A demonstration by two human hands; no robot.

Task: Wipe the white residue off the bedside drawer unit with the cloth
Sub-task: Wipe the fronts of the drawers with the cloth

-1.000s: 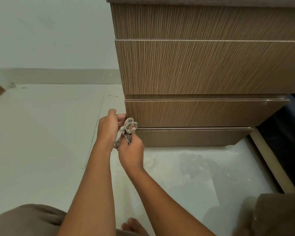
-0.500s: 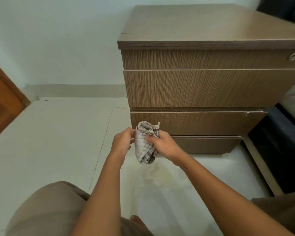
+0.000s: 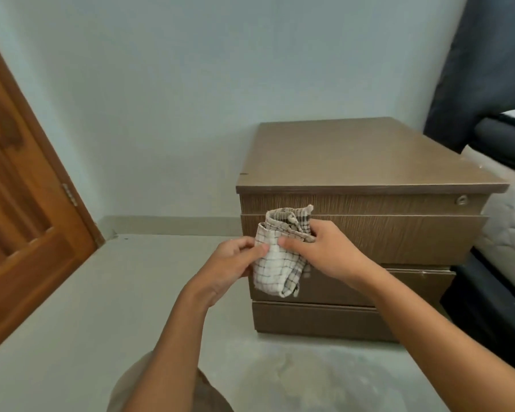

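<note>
Cloth [image 3: 275, 257], checked, bunched, held before upper fronts of drawer unit [image 3: 369, 156]; pinched at one edge by left hand [image 3: 232, 263], gripped at the other by right hand [image 3: 324, 251]; step, by judgement: refolding; next: clean face pressed flat on residue, none plainly visible here.

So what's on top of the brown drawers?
Nothing that I can see: the drawer unit's top is bare brown wood. The dark fabric hanging at the right covers a bit of its far edge.

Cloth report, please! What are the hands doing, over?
Left hand and right hand both grip the cloth. Cloth bunched in front of drawer unit. Nothing blocks it.
</note>
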